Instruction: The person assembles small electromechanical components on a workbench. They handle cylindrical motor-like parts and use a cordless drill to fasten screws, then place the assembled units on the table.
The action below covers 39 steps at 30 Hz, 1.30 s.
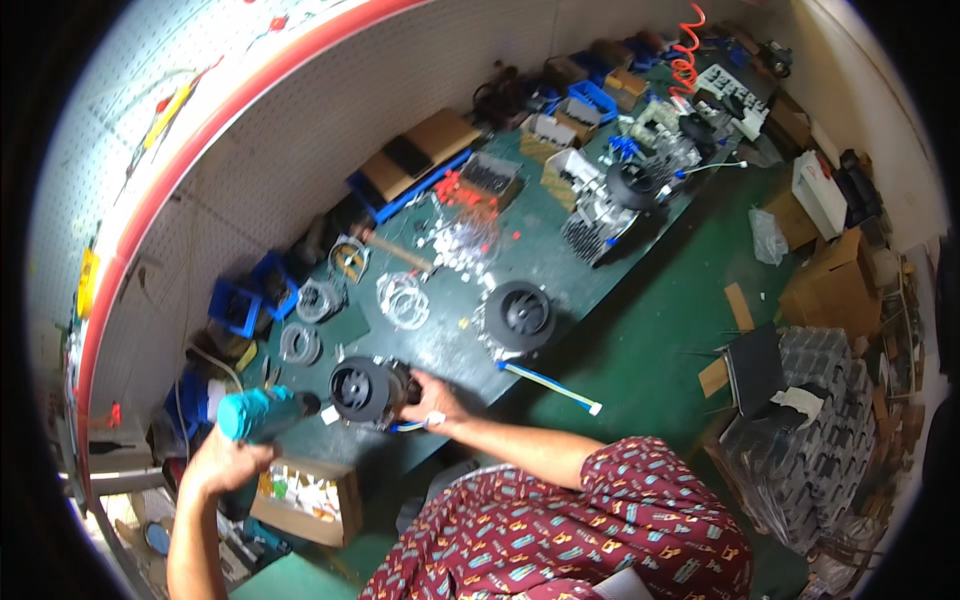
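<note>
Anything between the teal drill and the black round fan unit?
Nothing visible blocks the teal power drill in the left hand from the round black fan unit. The right hand holds its right side; a small white piece shows below the gap.

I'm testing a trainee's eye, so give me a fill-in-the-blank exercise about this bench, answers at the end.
The left hand grips a teal drill-driver, while the ____ hand touches the nearest black fan unit.
The next fan unit has a cable reaching past the bench's ____.
The open box nearest the left hand is made of ____.
The small open bins at the bench's left end are coloured ____.
Missing words: right; edge; cardboard; blue.
</note>
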{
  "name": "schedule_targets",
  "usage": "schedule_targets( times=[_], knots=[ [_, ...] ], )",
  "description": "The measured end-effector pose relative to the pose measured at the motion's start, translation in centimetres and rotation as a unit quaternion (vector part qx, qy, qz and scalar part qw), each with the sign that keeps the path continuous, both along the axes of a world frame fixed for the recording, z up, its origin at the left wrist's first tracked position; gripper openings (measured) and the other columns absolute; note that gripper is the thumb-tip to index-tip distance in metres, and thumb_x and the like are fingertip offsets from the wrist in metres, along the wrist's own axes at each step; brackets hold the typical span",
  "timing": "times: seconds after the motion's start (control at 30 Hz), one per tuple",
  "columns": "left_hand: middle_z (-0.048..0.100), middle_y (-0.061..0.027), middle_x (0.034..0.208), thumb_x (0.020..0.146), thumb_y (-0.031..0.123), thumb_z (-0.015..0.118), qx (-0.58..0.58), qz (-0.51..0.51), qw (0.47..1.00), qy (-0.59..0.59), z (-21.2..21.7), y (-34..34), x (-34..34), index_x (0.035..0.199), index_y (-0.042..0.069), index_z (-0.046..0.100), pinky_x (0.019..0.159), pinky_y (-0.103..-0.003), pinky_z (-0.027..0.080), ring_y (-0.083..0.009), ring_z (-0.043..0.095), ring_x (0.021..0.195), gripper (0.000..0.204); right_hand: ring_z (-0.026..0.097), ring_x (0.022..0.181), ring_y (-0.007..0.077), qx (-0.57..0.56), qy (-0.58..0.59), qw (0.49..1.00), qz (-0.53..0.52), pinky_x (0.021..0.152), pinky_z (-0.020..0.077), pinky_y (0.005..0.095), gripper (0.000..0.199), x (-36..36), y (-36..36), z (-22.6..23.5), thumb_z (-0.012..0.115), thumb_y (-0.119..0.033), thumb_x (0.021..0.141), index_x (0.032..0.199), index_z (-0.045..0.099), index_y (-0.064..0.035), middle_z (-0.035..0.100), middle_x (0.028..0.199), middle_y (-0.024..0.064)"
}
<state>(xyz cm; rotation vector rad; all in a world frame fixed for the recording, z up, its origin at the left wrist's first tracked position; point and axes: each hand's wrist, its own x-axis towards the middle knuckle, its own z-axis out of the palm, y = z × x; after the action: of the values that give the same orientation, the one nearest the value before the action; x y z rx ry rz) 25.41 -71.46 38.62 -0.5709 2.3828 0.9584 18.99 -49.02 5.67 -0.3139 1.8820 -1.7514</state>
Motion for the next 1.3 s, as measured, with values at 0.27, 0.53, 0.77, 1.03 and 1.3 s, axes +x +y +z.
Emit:
schedule_targets(
  times=[0.27,0.53,0.77,1.03,1.3],
  knots=[
    [0.065,-0.0052,0.080,0.079,0.009,0.079,0.061,0.124,0.990,0.028,-0.7,0.9,1.2,0.120,0.004,0.063,0.060,-0.033,0.054,-0.0165,0.062,0.063,0.044,0.068,0.112,0.0215,-0.043,-0.007,0.999,0.010,0.102,0.0519,0.0355,0.081,0.0,0.7,-2.0,0.087,-0.031,0.073,0.138,0.053,0.0024,0.072,0.122,0.0142],
    [0.062,-0.0035,0.082,0.089,0.018,0.078,0.047,0.152,0.975,0.157,0.4,0.8,4.6,0.112,0.003,0.062,0.059,-0.031,0.050,-0.0135,0.058,0.064,0.032,0.064,0.119,0.0292,-0.178,-0.052,0.981,0.058,0.108,0.0469,0.0390,0.092,-0.7,1.7,-3.1,0.087,-0.036,0.074,0.145,0.045,0.0063,0.066,0.127,0.0191],
    [0.061,-0.0014,0.081,0.093,0.024,0.078,0.067,0.215,0.918,0.325,-2.2,4.4,13.9,0.116,-0.001,0.066,0.063,-0.027,0.046,-0.0111,0.057,0.068,0.035,0.071,0.075,0.0219,-0.058,-0.229,0.971,0.019,0.061,0.0610,0.0327,0.045,0.2,5.3,-3.9,0.057,0.005,0.091,0.136,0.049,0.0062,0.071,0.094,0.0156],
    [0.067,-0.0118,0.109,0.095,0.022,0.071,0.119,0.189,0.902,0.369,-6.0,8.5,22.2,0.124,-0.004,0.060,0.066,-0.031,0.054,-0.0163,0.064,0.072,0.040,0.071,0.103,0.0309,-0.086,-0.353,0.931,-0.020,0.091,0.0627,0.0419,0.037,5.0,13.3,0.7,0.055,0.011,0.091,0.128,0.055,0.0098,0.066,0.118,0.0223],
    [0.067,-0.0153,0.115,0.093,0.009,0.073,0.306,0.165,0.883,0.315,-10.3,15.6,22.1,0.134,-0.002,0.057,0.072,-0.034,0.058,-0.0199,0.068,0.082,0.046,0.071,0.105,0.0328,-0.118,-0.411,0.902,-0.057,0.096,0.0613,0.0436,0.024,8.1,27.0,3.9,0.057,0.010,0.094,0.118,0.059,0.0075,0.068,0.112,0.0209]
  ],
)
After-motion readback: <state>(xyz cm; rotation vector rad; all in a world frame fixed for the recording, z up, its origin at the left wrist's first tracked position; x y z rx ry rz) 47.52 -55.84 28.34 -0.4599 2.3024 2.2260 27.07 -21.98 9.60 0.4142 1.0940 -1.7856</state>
